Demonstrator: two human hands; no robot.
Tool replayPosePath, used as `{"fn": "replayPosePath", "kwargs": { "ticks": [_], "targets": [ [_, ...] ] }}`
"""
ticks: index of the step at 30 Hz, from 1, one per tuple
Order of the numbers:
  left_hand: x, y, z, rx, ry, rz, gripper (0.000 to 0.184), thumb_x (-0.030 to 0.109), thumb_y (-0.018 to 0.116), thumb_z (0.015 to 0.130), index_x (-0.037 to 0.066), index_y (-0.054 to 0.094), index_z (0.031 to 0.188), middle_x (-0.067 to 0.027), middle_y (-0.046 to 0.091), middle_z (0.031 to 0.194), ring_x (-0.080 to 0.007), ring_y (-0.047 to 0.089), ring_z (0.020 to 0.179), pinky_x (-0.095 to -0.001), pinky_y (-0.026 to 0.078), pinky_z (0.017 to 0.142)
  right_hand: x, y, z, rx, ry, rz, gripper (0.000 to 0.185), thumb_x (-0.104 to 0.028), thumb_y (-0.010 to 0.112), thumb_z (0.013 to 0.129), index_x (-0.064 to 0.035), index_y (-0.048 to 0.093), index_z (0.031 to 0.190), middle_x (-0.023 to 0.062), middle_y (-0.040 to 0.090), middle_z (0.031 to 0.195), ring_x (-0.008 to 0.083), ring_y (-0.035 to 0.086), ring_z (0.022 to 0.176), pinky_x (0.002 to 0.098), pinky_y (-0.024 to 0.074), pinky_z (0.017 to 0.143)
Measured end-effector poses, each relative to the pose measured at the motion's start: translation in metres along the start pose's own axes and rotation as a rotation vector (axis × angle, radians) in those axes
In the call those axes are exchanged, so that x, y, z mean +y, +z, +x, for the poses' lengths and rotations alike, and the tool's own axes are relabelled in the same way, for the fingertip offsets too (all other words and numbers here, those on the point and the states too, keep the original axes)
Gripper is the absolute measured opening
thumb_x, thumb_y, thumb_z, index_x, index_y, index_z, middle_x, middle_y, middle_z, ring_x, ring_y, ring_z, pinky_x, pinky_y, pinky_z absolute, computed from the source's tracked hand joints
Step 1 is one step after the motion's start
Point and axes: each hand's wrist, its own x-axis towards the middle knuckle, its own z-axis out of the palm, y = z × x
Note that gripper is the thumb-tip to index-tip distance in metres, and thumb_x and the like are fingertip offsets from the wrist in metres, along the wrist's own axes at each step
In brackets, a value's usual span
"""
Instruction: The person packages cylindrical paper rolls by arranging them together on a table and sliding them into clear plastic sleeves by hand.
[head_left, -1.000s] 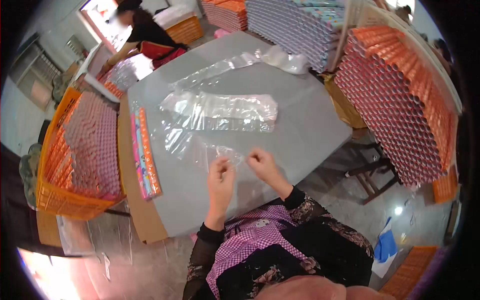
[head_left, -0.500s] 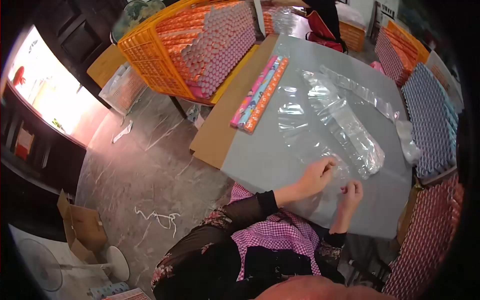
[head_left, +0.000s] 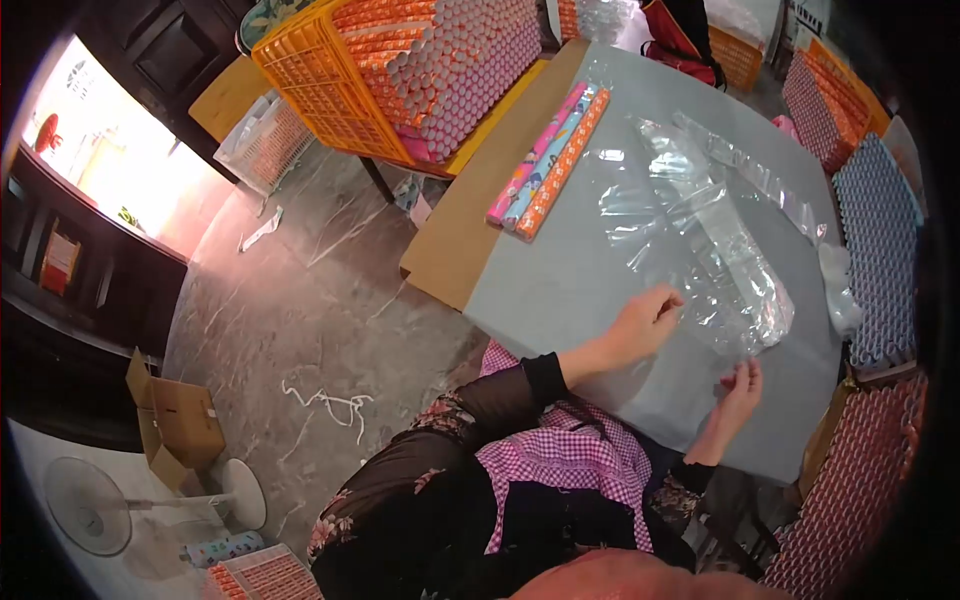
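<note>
Some clear plastic film (head_left: 720, 310) is lying on the grey counter (head_left: 560, 290), between and just beyond the left hand (head_left: 640, 325) and right hand (head_left: 738, 395); each grip is sitting curled near its edge, clamped or not one cannot tell. Leftward, three patterned rolls (head_left: 548, 165) are lying side by side; an orange crate (head_left: 310, 90) is holding stacked tubes (head_left: 460, 85).

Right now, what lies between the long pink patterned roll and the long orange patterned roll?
A long, light-blue patterned roll lies between them; the head view shows it.
</note>
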Motion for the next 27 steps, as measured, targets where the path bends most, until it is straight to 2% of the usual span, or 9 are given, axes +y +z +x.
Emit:
{"fn": "replayPosePath", "kwargs": {
  "ticks": [2,5,9,11,17,21,23,25,27],
  "targets": [
    [-0.004,0.000,0.000,0.000,-0.012,0.011,0.016,0.009,0.059,0.089,0.000,0.057,0.102,-0.0076,0.060,0.079,-0.0125,0.054,0.070,-0.0288,0.046,0.065,-0.002,-0.002,0.001,0.059,-0.019,0.050,0.031,-0.014,0.059,0.092,-0.0007,0.057,0.120,0.0024,0.060,0.088,0.0089,0.052,0.068,0.0234,0.0450,0.064],
    [-0.011,0.000,-0.001,-0.015,-0.097,0.003,0.016,0.009,0.059,0.089,0.000,0.058,0.103,-0.0075,0.060,0.080,-0.0128,0.054,0.070,-0.0291,0.046,0.064,-0.017,0.002,-0.005,0.089,-0.085,0.032,0.033,-0.013,0.058,0.093,0.0002,0.054,0.122,0.0032,0.060,0.091,0.0090,0.052,0.072,0.0233,0.0452,0.067],
    [-0.023,-0.004,0.004,0.068,0.003,0.098,0.017,0.009,0.059,0.089,0.001,0.059,0.104,-0.0080,0.062,0.082,-0.0140,0.057,0.071,-0.0293,0.047,0.067,-0.016,0.006,-0.005,0.111,-0.079,0.004,0.028,-0.011,0.053,0.094,0.0013,0.054,0.120,0.0045,0.058,0.092,0.0098,0.051,0.074,0.0242,0.0443,0.071],
    [-0.030,-0.010,0.009,0.096,0.030,0.121,0.017,0.009,0.058,0.089,0.001,0.059,0.104,-0.0082,0.062,0.083,-0.0145,0.058,0.072,-0.0294,0.048,0.068,-0.007,0.007,-0.003,0.032,-0.108,0.043,0.029,-0.011,0.054,0.095,0.0014,0.053,0.121,0.0036,0.057,0.090,0.0087,0.051,0.073,0.0234,0.0453,0.070],
    [-0.045,-0.033,0.015,0.146,-0.105,0.170,0.018,0.008,0.057,0.090,0.001,0.059,0.106,-0.0094,0.063,0.089,-0.0153,0.059,0.077,-0.0297,0.049,0.070,0.004,0.019,-0.001,-0.098,-0.020,0.080,0.021,-0.008,0.052,0.096,0.0024,0.058,0.112,0.0027,0.056,0.085,0.0078,0.050,0.072,0.0224,0.0440,0.068],
    [-0.042,-0.069,0.027,0.362,-0.194,0.156,0.017,0.008,0.056,0.090,0.000,0.059,0.104,-0.0095,0.062,0.089,-0.0142,0.059,0.079,-0.0275,0.048,0.070,-0.010,0.039,-0.016,-0.176,0.034,-0.057,0.014,-0.007,0.052,0.095,0.0009,0.060,0.103,0.0019,0.056,0.082,0.0075,0.050,0.070,0.0214,0.0427,0.065],
    [-0.018,-0.099,0.037,0.490,-0.147,0.184,0.014,0.006,0.055,0.092,-0.002,0.059,0.102,-0.0074,0.059,0.079,-0.0107,0.054,0.072,-0.0285,0.046,0.065,-0.004,0.042,-0.019,-0.255,0.057,-0.072,0.013,-0.007,0.052,0.095,0.0002,0.060,0.103,0.0016,0.056,0.082,0.0075,0.050,0.070,0.0216,0.0428,0.064],
    [-0.038,-0.148,0.044,0.558,-0.047,0.463,0.014,0.008,0.055,0.093,-0.003,0.060,0.100,-0.0051,0.058,0.076,-0.0075,0.054,0.072,-0.0283,0.046,0.064,0.008,0.043,-0.024,-0.372,0.130,-0.127,0.013,-0.007,0.051,0.095,-0.0010,0.060,0.103,0.0014,0.057,0.084,0.0079,0.052,0.070,0.0220,0.0436,0.062],
    [-0.029,-0.186,0.052,0.677,-0.049,0.365,0.015,0.009,0.055,0.092,-0.003,0.061,0.099,-0.0069,0.061,0.075,-0.0093,0.057,0.073,-0.0291,0.047,0.065,0.008,0.054,-0.035,-0.436,0.093,-0.189,0.014,-0.006,0.051,0.095,-0.0004,0.060,0.104,0.0016,0.057,0.085,0.0082,0.053,0.072,0.0217,0.0441,0.063]
  ]
}}
